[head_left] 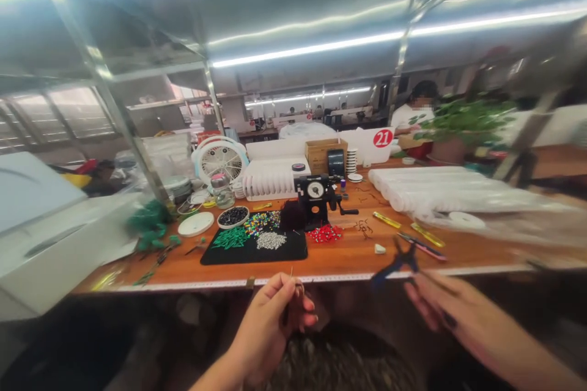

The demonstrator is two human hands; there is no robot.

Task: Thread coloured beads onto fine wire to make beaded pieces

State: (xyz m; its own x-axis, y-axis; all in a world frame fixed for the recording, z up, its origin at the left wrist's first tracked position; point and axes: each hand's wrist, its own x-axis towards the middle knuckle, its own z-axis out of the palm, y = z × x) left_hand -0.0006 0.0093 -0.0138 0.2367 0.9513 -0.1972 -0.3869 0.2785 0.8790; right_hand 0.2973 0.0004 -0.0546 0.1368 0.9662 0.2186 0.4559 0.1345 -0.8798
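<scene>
Thumb and fingers of my left hand (275, 311) pinch a thin wire-like piece (292, 271) just in front of the table's edge; its lower part is hidden by the fingers. To the right, my right hand (443, 302) holds dark-handled pliers (401, 259), blurred by motion, with the jaws pointing up and apart. Beyond the left hand lies a black mat (257, 255) bearing green pieces (230, 238), silver-grey beads (271, 241) and mixed coloured beads (261, 223). Red beads (324, 233) lie beside the mat, below a black hand-cranked device (316, 198) with a dial.
A dish of black beads (233, 216), a white lid (195, 224) and a fan (223, 162) stand at the left. Yellow-handled tools (386, 220) and wrapped white rolls (440, 186) lie at the right. A white box (50, 250) sits far left. Another person (413, 113) sits behind.
</scene>
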